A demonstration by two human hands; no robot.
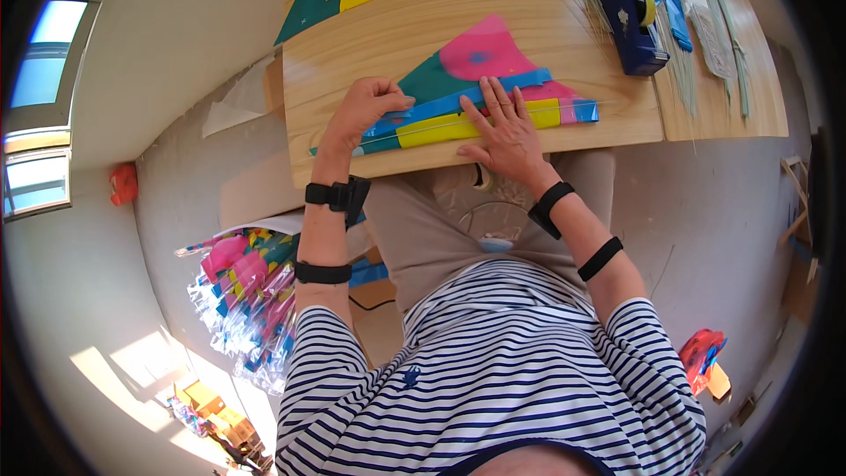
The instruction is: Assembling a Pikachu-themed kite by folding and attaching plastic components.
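Left hand (359,112): one. Right hand (508,130): one. Black straps (323,273): four, two per forearm. Blue strip (441,106) at the hands: one. Loose printed sheets (493,51): two. Tape dispenser (627,26): one, with one tape roll (649,11). Shirt (493,353): one. Packed sheets (251,273): one pile, individual count indeterminable. Thin rods (742,79): too fine to count.

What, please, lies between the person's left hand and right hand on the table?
In the head view, a stretch of blue strip runs between the left hand and the right hand, lying across the multicoloured sheet.
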